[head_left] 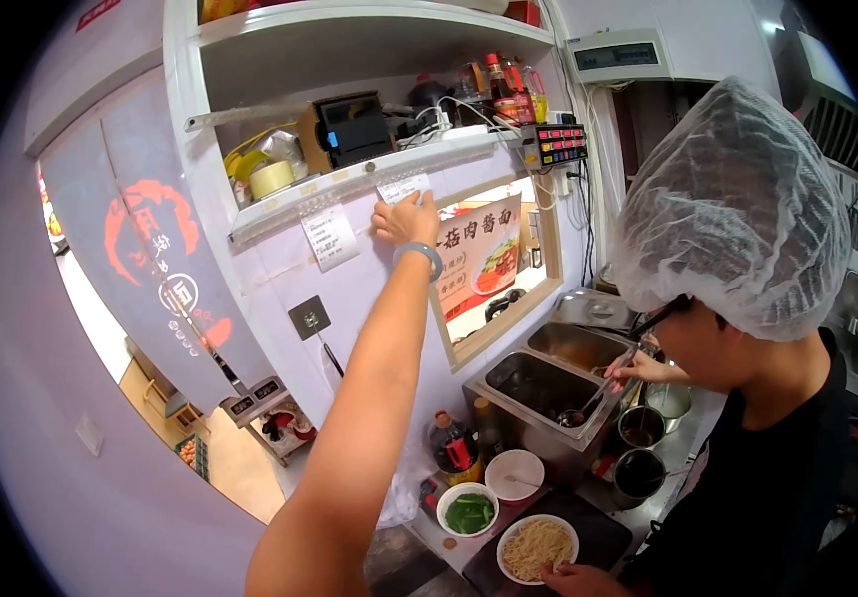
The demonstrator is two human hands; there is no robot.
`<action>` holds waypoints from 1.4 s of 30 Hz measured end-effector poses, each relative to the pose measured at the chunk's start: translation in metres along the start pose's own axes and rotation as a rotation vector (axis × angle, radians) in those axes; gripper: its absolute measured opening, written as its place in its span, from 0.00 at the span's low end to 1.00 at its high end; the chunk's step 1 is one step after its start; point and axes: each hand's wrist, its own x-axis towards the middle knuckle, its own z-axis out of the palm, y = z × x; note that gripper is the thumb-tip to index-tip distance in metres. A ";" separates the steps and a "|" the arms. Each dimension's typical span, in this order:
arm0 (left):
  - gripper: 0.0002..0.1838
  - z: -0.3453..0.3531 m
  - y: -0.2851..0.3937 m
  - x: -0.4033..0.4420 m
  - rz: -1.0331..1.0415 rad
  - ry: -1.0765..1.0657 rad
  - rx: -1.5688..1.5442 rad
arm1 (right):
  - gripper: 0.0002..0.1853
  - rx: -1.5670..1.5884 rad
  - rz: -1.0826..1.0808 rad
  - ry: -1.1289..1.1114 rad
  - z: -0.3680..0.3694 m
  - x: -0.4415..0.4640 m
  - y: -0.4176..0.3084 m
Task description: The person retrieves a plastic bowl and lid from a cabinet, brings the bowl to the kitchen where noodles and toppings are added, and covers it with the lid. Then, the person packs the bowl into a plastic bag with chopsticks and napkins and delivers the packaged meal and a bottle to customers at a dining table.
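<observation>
My left hand (406, 219), with a grey-blue band at the wrist, is raised to the front edge of the shelf. Its curled fingers pinch the lower part of a small printed order slip (404, 186) that lies against that edge. Just left of it hangs a longer printed slip (328, 237). My right hand is out of view.
A co-worker in a hairnet (738, 219) holds a ladle (573, 416) over steel food wells (524, 383); their other hand touches a noodle bowl (538, 549). Nearby stand a bowl of greens (470, 512), a white bowl (515, 476) and a sauce bottle (455, 448).
</observation>
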 end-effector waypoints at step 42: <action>0.45 -0.172 -0.405 -0.215 -0.396 -1.465 0.192 | 0.13 2.227 0.809 0.471 -0.240 0.131 0.041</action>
